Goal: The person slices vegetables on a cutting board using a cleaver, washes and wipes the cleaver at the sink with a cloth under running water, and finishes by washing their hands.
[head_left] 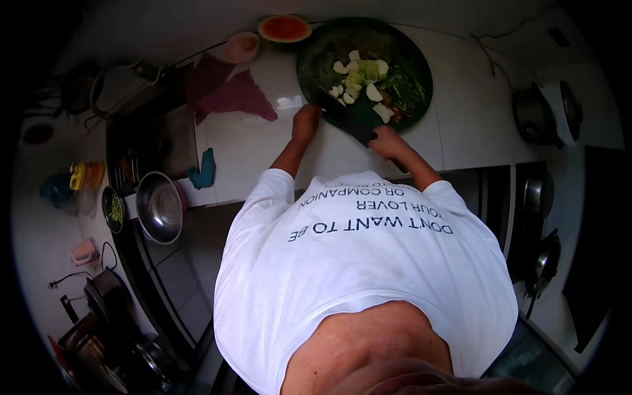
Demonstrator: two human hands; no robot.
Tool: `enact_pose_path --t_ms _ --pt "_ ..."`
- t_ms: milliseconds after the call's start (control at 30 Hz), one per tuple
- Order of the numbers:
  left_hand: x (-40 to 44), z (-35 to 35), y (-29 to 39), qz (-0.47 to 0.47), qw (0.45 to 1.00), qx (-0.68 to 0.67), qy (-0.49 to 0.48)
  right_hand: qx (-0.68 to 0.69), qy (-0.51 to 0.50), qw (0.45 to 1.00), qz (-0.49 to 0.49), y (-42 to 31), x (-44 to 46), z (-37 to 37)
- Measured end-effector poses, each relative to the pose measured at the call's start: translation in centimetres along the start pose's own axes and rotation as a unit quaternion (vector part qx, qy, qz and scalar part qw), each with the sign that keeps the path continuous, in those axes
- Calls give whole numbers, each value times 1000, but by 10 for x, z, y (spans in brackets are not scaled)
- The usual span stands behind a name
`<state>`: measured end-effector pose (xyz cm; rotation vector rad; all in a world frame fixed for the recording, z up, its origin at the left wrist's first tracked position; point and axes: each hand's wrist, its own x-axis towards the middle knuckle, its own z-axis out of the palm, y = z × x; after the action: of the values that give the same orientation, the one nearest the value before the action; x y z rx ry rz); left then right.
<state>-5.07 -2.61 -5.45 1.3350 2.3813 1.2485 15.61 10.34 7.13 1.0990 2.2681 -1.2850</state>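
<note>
My right hand is wrapped round the handle of a dark, broad-bladed kitchen knife. Its blade lies slantwise over the near left part of a round green cutting board. Beside the blade's far end, at the board's rim, my left hand is closed with bent fingers; what it grips, if anything, is hidden. Pale white and green vegetable pieces are heaped mid-board, with larger white chunks nearer the knife. Green strips lie along the board's right side.
Behind the counter's left part are a cut watermelon, a pink bowl and a reddish cloth. A sink, blue cloth and metal bowl are at left. A dark pot stands at right.
</note>
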Motion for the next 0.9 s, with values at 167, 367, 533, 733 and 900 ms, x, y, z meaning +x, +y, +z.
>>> enact_pose_path --t_ms 167,367,533,733,900 --pt "-6 -7 12 -19 998 53 -43 77 48 996 7 -1 -8 -4" --pt "-3 2 16 -15 999 30 -10 78 76 994 11 2 -13 -19" --pt "14 7 29 -28 999 26 -39 84 103 991 7 15 -14 -14" --pt "11 3 19 -78 997 -9 -9 -58 236 966 -84 27 -22 -16" --pt "15 -2 25 -68 992 -79 71 -171 285 942 -57 19 -39 -24"
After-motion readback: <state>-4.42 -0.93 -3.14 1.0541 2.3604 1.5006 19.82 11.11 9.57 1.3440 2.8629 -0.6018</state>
